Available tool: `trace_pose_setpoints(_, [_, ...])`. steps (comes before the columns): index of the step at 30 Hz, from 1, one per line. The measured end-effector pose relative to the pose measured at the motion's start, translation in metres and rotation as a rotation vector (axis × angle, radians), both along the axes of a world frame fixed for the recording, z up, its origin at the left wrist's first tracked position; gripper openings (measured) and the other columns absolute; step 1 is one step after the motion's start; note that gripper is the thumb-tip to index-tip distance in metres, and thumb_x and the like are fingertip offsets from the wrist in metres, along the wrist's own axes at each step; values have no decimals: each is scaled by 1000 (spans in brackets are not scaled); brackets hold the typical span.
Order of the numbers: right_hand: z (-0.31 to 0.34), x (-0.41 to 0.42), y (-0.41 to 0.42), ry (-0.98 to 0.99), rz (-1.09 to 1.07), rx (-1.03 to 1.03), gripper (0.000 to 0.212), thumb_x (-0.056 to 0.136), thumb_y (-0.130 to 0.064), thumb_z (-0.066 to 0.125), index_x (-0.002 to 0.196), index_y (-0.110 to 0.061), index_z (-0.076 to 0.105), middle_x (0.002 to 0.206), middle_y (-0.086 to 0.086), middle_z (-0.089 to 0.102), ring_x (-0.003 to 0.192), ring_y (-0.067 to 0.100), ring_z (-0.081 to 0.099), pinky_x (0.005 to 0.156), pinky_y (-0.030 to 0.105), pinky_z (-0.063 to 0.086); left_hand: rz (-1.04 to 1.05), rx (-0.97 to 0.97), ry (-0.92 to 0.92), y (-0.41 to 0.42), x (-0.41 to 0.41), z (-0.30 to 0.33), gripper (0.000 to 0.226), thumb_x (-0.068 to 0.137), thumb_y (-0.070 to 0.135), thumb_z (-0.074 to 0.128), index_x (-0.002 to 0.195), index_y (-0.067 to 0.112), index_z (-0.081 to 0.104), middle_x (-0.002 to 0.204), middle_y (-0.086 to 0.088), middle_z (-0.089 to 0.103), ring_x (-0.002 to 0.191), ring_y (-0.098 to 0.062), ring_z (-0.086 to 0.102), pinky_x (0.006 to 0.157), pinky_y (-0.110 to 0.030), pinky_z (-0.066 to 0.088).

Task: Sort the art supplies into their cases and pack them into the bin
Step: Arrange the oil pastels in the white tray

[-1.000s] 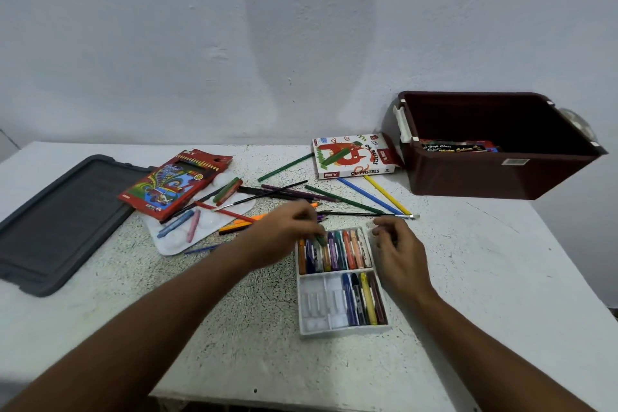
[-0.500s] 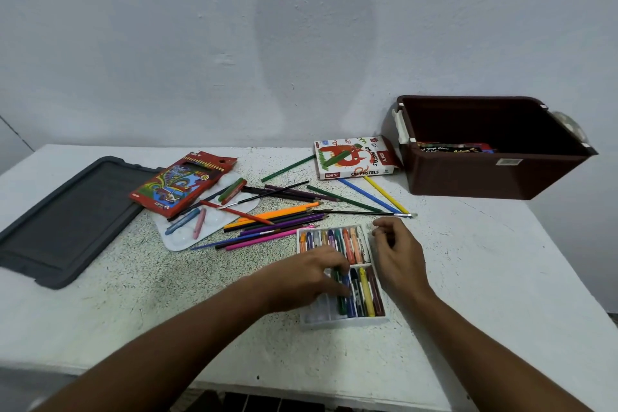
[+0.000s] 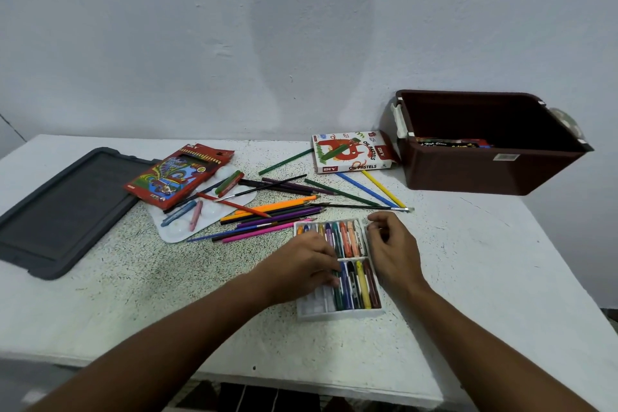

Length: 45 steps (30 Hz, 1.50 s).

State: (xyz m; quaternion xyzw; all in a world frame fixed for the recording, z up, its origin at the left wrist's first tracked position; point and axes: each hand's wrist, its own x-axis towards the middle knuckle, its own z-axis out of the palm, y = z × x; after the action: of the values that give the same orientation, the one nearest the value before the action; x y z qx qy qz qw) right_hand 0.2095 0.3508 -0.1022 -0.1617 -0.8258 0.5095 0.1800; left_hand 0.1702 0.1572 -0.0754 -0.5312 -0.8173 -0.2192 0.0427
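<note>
Under left grip (image 3: 309, 264), pastel tray's (image 3: 341, 314) near row.

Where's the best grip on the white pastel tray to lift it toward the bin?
Probably the two long side walls of the white pastel tray, one hand on each, coming from above. It lies flat and open-topped, pastels loose in their slots, so a level two-sided lift should keep them in. The right hand is already at the right wall; the left hand rests over the left slots.
</note>
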Motion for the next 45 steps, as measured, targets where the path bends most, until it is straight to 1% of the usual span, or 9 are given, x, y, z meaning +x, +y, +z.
trace_pose_setpoints(11, [-1, -3, 0, -40, 56, 42, 13, 94, -26, 55, 104, -34, 56, 93, -12, 63, 84, 8, 62, 73, 38, 56, 70, -30, -61, -2, -19, -4, 30, 82, 49, 64, 95, 25, 75, 98, 5, 64, 94, -15, 51, 76, -34, 42])
trace_pose_setpoints(15, [0, -2, 4, -4, 25, -158, 10, 96, -31, 54, 100, -35, 62, 91, -12, 68, 83, 10, 67, 72, 40, 59, 450, 118, -49, -22, -54, -5, 31, 89, 35, 61, 106, 11, 69, 97, -7, 66, 91, -16, 51, 82, -43, 48])
trace_pose_setpoints(18, [4, -3, 5, 36, 14, -287, 15, 98, -27, 53, 97, -31, 67, 88, -11, 71, 79, 10, 68, 72, 39, 59, 771, 96, -11, -50, -91, -3, 29, 93, 23, 58, 117, 8, 64, 111, -15, 62, 104, -26, 51, 91, -42, 43])
trace_pose_setpoints(25, [2, -11, 10, 79, 35, -492, 20, 99, -23, 51, 94, -21, 70, 91, 7, 71, 76, 25, 63, 66, 37, 50, 1069, -97, -10, -98, -158, -4, 27, 97, 22, 52, 109, 3, 67, 102, -20, 64, 91, -35, 58, 74, -42, 49])
trace_pose_setpoints(28, [-1, -13, 13, 83, 28, -494, 20, 100, -22, 49, 97, -17, 68, 96, 7, 71, 80, 29, 63, 67, 38, 50, 1075, -236, -30, -97, -166, -4, 27, 97, 27, 52, 94, 5, 69, 83, -14, 66, 78, -30, 59, 63, -36, 47])
trace_pose_setpoints(31, [0, -13, 13, 96, 20, -479, 23, 101, -20, 46, 97, -15, 68, 96, 6, 72, 81, 30, 64, 66, 39, 52, 1091, -297, -42, -93, -170, -5, 21, 94, 23, 56, 94, 6, 68, 80, -13, 66, 77, -29, 60, 66, -40, 53])
trace_pose_setpoints(37, [6, -11, 14, 100, 25, -494, 27, 103, -20, 41, 100, -9, 66, 95, 7, 72, 76, 27, 67, 64, 36, 55, 1121, -192, -90, -92, -171, -2, 18, 82, 6, 66, 99, 3, 72, 90, -17, 67, 83, -31, 59, 66, -37, 47])
trace_pose_setpoints(40, [7, -11, 16, 106, 32, -518, 28, 103, -18, 41, 98, -8, 66, 95, 11, 72, 75, 29, 67, 63, 37, 54, 1093, -93, -3, -94, -166, 2, 22, 84, 5, 62, 102, 10, 73, 95, -15, 69, 87, -34, 59, 77, -44, 50])
trace_pose_setpoints(45, [7, -9, 15, 102, 40, -520, 28, 102, -20, 42, 99, -5, 65, 94, 12, 72, 75, 29, 66, 63, 37, 54, 654, 107, 34, -62, -127, 22, 16, 87, 6, 65, 98, 11, 76, 97, -8, 65, 96, -27, 53, 79, -36, 44])
